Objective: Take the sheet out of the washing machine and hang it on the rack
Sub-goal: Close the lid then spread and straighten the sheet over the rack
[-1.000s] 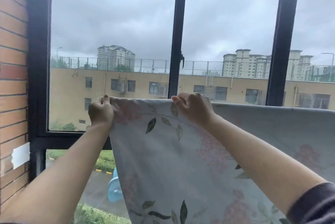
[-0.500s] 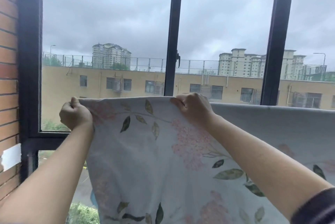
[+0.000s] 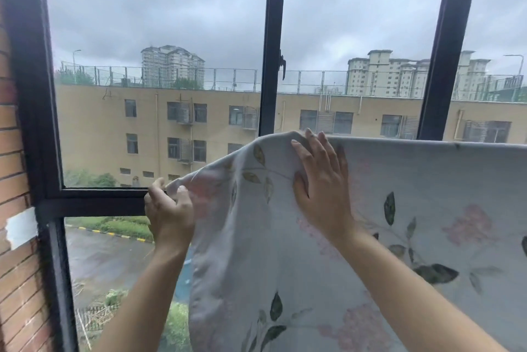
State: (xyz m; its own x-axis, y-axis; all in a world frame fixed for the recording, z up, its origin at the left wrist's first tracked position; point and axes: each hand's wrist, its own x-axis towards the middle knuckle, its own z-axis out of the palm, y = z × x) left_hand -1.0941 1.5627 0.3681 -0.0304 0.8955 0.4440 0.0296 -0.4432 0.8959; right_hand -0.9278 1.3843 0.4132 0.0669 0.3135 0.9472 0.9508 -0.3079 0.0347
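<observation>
The sheet (image 3: 413,209) is pale grey-white with green leaves and faint pink flowers. It hangs in front of me over a bar that it hides, its top edge running level to the right. My left hand (image 3: 168,212) pinches the sheet's left corner, which droops below the top edge. Flat on the cloth just under the top fold lies my right hand (image 3: 319,180), fingers spread and pointing up.
A black-framed window (image 3: 269,46) stands close behind the sheet, with a handle on the middle post. A brick wall (image 3: 14,280) bearing a white patch closes the left side. Outside are a yellow building, a wet road and bushes.
My left hand has pulled the corner down and to the right. My right hand has let go of the top edge and now lies flat on the cloth.
</observation>
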